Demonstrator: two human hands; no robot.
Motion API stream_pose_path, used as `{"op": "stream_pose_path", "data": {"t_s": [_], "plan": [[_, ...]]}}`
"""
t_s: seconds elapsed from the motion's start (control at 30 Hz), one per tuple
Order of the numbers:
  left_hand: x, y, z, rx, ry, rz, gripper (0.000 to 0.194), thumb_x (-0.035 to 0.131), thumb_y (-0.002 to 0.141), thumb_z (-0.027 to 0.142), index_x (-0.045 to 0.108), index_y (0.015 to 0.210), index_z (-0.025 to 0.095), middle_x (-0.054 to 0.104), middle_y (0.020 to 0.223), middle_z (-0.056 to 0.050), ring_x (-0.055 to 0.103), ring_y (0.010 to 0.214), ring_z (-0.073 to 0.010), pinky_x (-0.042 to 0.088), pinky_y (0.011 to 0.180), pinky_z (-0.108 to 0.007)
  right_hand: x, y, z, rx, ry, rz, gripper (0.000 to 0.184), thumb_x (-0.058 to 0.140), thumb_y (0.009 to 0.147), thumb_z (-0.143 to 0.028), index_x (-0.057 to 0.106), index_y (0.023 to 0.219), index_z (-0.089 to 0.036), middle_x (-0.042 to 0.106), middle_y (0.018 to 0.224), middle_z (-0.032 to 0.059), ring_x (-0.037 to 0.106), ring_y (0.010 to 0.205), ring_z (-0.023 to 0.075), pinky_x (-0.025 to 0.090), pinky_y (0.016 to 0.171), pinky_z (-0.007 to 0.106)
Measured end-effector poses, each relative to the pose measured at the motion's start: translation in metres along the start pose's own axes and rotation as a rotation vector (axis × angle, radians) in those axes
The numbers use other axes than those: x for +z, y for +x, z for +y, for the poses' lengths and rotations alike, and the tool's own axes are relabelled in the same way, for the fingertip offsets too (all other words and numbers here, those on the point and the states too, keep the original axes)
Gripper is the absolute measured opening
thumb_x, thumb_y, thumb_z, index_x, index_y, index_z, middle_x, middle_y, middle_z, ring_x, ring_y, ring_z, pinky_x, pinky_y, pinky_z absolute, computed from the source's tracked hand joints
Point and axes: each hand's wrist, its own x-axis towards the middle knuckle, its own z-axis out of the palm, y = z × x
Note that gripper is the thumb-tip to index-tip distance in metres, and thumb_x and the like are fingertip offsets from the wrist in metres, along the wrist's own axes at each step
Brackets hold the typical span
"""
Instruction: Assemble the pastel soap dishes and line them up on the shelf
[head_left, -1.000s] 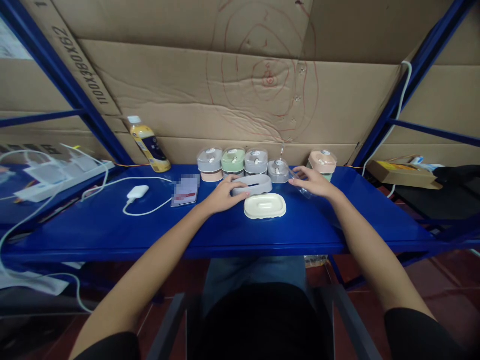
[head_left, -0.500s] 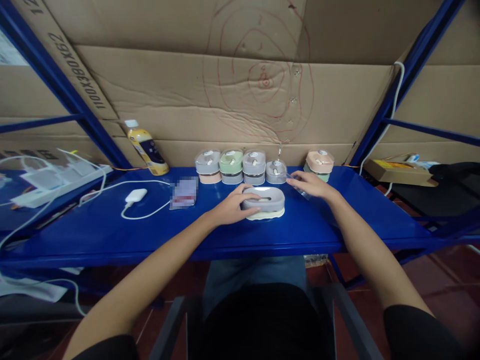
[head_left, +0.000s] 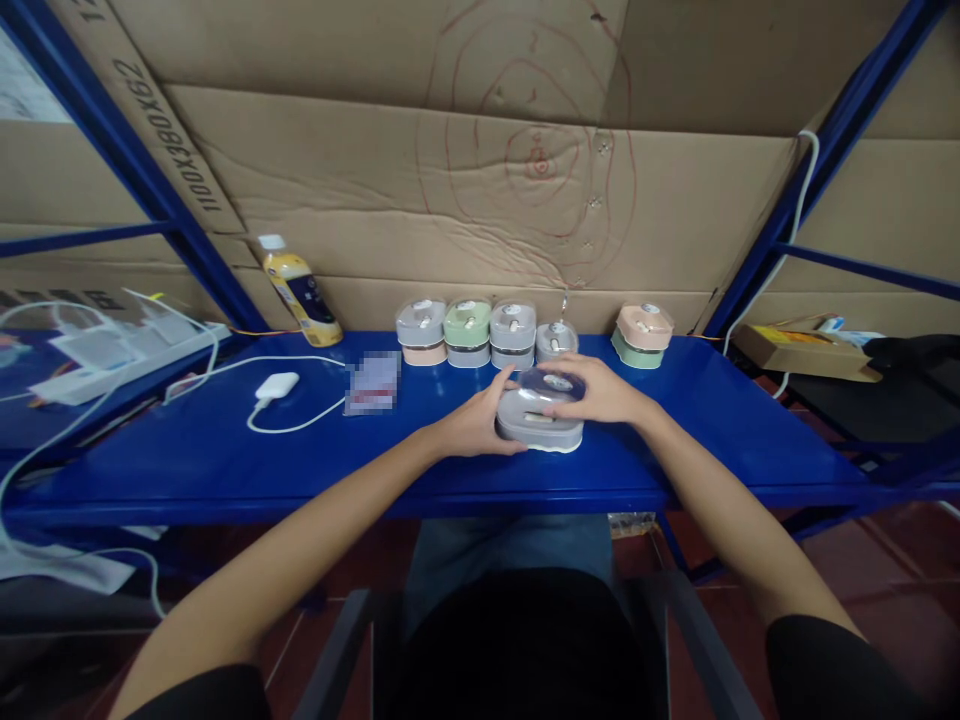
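Observation:
A grey oval container body (head_left: 521, 428) sits over a cream-white base on the desk, the base showing only as a thin rim below it. My left hand (head_left: 476, 418) curls around the body's left side, thumb toward the front. In my right hand (head_left: 600, 392) is a clear plastic lid (head_left: 531, 384) with a round label, tilted over the top of the body. Its far edge is raised, and I cannot tell whether its near edge is seated. Behind the right fingers stands a small grey lidded container (head_left: 553, 337), partly hidden.
Stacked lidded containers in grey (head_left: 421, 325), green (head_left: 466, 322) and peach (head_left: 645, 325) line the back of the blue desk (head_left: 450, 475). Leftward are a phone (head_left: 373, 383), a white charger (head_left: 277, 386) with cable, and a yellow bottle (head_left: 301, 298). Cardboard (head_left: 337, 160) stands behind.
My left hand lowered the grey body onto the cream base and turned to grip its side. My right hand brought the clear lid leftward from beside the containers to over the body.

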Motion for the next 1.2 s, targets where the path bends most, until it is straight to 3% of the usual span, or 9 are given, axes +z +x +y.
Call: {"op": "stream_pose_path", "data": {"t_s": [0.2,0.5,0.67,0.83,1.0,1.2], "plan": [[0.005,0.008,-0.010,-0.014,-0.114,0.003,0.156,0.104,0.062,0.055,0.006,0.179,0.023,0.054,0.165,-0.026,0.049,0.157,-0.0471,0.034,0.131,-0.067,0.022,0.001,-0.025,0.006,-0.050,-0.110,0.079,0.086,0.085,-0.062,0.068,0.153,-0.026,0.070,0.132,0.0135,0.072,0.115,0.0317,0.058,0.104,0.051],[0.002,0.007,-0.005,0.008,-0.104,0.002,0.141,0.101,0.069,0.054,0.016,0.176,0.023,0.058,0.162,-0.024,0.054,0.152,-0.0462,0.040,0.126,-0.065,0.019,-0.004,-0.033,0.089,-0.129,-0.205,0.087,0.077,0.091,-0.067,0.056,0.163,-0.023,0.065,0.143,0.0182,0.071,0.125,0.0381,0.058,0.109,0.057],[-0.002,0.003,-0.002,0.000,-0.047,-0.024,0.131,0.096,0.075,0.054,0.018,0.175,0.023,0.057,0.162,-0.022,0.054,0.153,-0.0432,0.040,0.128,-0.063,-0.001,-0.037,-0.034,0.049,-0.180,-0.295,0.101,0.079,0.091,-0.057,0.036,0.176,-0.023,0.047,0.173,0.0214,0.050,0.156,0.0444,0.049,0.123,0.061],[-0.001,0.002,-0.005,-0.032,0.017,0.003,0.119,0.089,0.081,0.054,0.022,0.174,0.021,0.054,0.163,-0.021,0.054,0.152,-0.0407,0.043,0.128,-0.060,-0.018,-0.085,-0.034,0.120,-0.435,-0.200,0.093,0.078,0.094,-0.058,0.044,0.172,-0.021,0.039,0.178,0.0225,0.043,0.161,0.0476,0.049,0.123,0.063],[-0.001,0.003,-0.004,-0.068,0.088,0.012,0.098,0.077,0.091,0.053,0.030,0.170,0.019,0.057,0.159,-0.020,0.060,0.146,-0.0395,0.048,0.124,-0.058,-0.028,-0.093,-0.014,0.143,-0.795,-0.059,0.090,0.066,0.096,-0.076,0.066,0.148,-0.002,0.052,0.164,0.0354,0.043,0.157,0.0529,0.040,0.126,0.067],[-0.004,0.002,0.000,-0.064,0.109,-0.022,0.088,0.074,0.094,0.054,0.037,0.166,0.019,0.053,0.165,-0.022,0.057,0.150,-0.0405,0.048,0.125,-0.057,-0.027,-0.050,0.044,0.215,-0.909,-0.073,0.094,0.049,0.101,-0.079,0.068,0.143,0.004,0.062,0.150,0.0374,0.046,0.153,0.0522,0.027,0.132,0.065]]}}
